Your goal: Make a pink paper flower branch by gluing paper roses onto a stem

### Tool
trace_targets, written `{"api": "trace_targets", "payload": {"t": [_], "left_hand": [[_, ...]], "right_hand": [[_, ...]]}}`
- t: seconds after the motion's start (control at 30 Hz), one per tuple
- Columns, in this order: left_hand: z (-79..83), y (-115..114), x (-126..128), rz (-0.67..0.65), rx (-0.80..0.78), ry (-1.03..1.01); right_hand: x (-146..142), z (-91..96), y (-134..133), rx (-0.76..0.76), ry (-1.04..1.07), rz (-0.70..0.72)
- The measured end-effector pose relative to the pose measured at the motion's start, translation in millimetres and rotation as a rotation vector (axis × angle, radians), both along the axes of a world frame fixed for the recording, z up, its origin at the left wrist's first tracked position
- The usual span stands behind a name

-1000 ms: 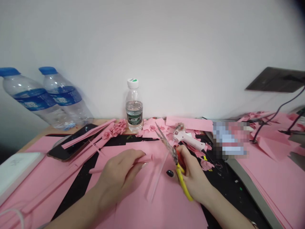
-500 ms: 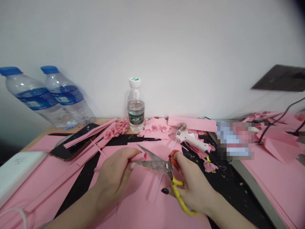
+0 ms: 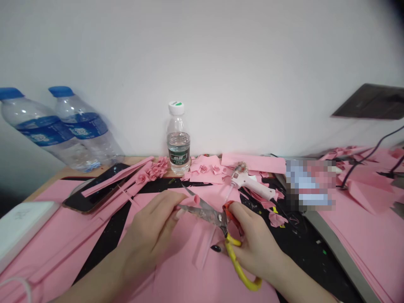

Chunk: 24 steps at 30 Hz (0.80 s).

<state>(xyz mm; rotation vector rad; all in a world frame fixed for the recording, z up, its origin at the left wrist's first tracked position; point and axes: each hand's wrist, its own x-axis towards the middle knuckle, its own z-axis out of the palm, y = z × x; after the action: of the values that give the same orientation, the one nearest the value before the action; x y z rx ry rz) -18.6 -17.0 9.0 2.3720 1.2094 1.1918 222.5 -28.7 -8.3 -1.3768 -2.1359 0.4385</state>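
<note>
Between thumb and fingers, my left hand [image 3: 154, 227] pinches a small rolled piece of pink paper [image 3: 192, 201]. My right hand [image 3: 249, 240] grips scissors [image 3: 217, 218] with one red and one yellow handle loop. The blades are parted and lie around the paper roll, their tips close to my left fingers. Part of the roll is hidden by those fingers. Under both hands lies a sheet of pink paper [image 3: 186, 273], with a clear glue stick [image 3: 206, 252] on it.
A white glue gun [image 3: 252, 184] rests beyond the scissors. Paper roses [image 3: 153, 171] and a phone [image 3: 94, 189] lie at the left, near a white box [image 3: 25, 227]. A small water bottle [image 3: 179, 143] and two larger bottles [image 3: 44, 130] stand by the wall. Cables run at the right.
The scissor blades have closed slightly around the paper roll. My left hand has tilted the roll a little upward. The whole view has shifted slightly.
</note>
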Motion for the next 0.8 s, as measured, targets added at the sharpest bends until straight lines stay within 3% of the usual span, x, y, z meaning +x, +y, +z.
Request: {"api": "trace_targets", "payload": {"t": [0.13,0.33,0.6,0.73,0.8], "left_hand": [[3.4,0.3,-2.9,0.039,-0.052,0.079],[10.0,-3.3,-0.4,0.139,-0.268,0.044],[20.1,1.3,-0.1,-0.037,-0.368,-0.030],[13.4,2.1,1.4,-0.043,-0.386,-0.053],[8.4,2.2,2.5,-0.045,-0.320,-0.060]], "right_hand": [[-0.8,-1.0,-0.4,-0.051,0.003,-0.029],[-2.9,1.7,-0.5,-0.112,-0.006,-0.060],[-4.9,6.4,-0.9,-0.138,-0.031,-0.049],[-5.1,6.9,-2.4,-0.182,-0.049,-0.022],[-5.1,7.5,-3.5,-0.182,-0.060,-0.016]]}}
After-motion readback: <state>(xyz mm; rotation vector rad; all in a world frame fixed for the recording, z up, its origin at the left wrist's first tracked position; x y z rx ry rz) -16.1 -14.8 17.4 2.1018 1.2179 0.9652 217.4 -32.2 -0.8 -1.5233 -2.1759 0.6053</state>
